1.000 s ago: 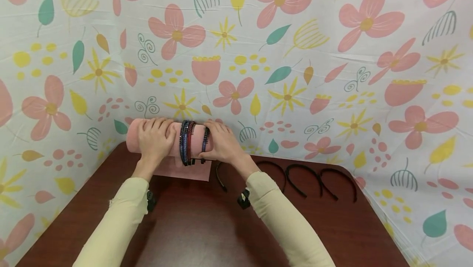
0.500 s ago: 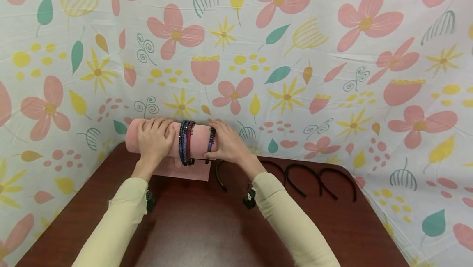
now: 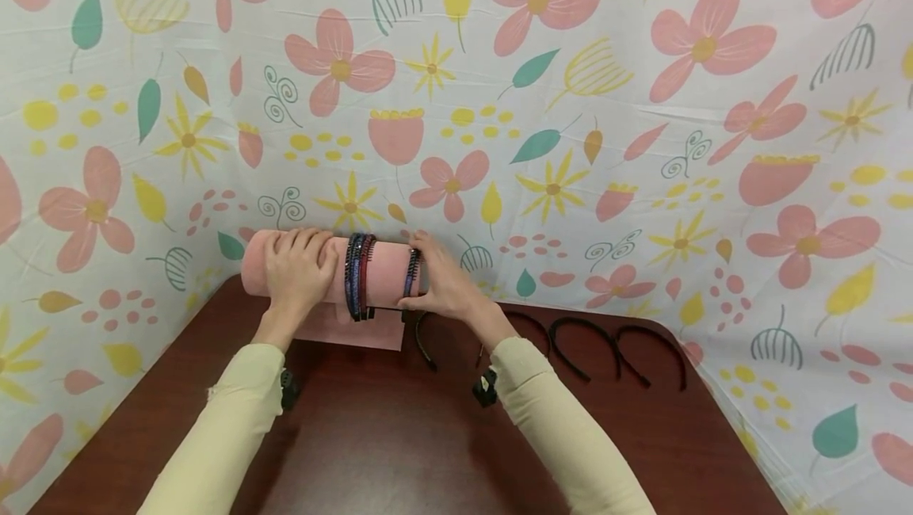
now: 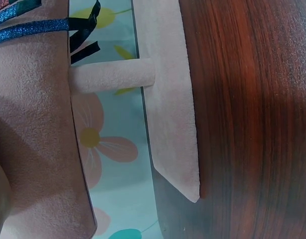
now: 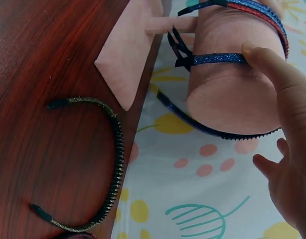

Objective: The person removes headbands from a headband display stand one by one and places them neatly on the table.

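A pink plush cylinder lies level on its stand, whose flat pink base rests on the table. My left hand grips the cylinder near its left end. Around its middle sit blue and red glitter headbands close together. At the right end my right hand holds a blue glitter headband, thumb pressed on its near arm and fingers over the far side. In the right wrist view its toothed far arm shows past the cylinder's end face; the top of the band is hidden by the hand.
On the dark red wooden table several dark headbands lie in a row to the right. A gold-edged toothed headband is nearest the stand. Floral fabric hangs behind the table and along its sides.
My right hand has slid the blue headband rightward along the cylinder, from near the middle bands to the right end. My left hand has kept its place.
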The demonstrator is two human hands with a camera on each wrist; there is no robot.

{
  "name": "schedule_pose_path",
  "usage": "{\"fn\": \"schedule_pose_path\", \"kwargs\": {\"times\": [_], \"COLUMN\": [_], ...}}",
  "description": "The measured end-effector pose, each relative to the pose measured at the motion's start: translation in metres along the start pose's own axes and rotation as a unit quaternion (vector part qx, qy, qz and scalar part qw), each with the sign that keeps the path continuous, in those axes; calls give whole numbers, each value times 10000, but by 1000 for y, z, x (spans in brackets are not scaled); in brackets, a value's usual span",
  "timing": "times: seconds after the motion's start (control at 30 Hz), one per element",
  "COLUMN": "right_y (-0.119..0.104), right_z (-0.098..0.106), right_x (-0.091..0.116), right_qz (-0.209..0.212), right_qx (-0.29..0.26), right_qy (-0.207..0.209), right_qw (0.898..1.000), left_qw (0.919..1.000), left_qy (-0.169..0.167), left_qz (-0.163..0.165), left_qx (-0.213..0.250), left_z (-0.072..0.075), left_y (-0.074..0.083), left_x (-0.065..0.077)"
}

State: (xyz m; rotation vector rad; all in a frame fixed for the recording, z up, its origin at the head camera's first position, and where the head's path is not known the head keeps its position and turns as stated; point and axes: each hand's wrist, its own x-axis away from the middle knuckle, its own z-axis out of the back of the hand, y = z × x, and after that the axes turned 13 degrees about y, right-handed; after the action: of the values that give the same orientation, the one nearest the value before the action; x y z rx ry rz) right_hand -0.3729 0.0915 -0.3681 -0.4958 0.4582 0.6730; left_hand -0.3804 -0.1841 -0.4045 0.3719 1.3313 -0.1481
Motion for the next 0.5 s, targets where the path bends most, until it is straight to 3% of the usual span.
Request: {"fn": "schedule_pose_path", "kwargs": {"times": [0.3, 0.5], "right_y": [6, 9], "right_z": [5, 6], "right_x": [4, 17], "right_qz": [50, 152], "right_qx": [48, 209], "right_qy": [26, 179], "right_qw": [10000, 9995], "left_qw": [9998, 10000], "left_qy": [-175, 8], "left_qz": [40, 13], "left_qx": [-53, -31], "left_z": [0, 2], "left_y": [0, 1], "left_x": [0, 0]}}
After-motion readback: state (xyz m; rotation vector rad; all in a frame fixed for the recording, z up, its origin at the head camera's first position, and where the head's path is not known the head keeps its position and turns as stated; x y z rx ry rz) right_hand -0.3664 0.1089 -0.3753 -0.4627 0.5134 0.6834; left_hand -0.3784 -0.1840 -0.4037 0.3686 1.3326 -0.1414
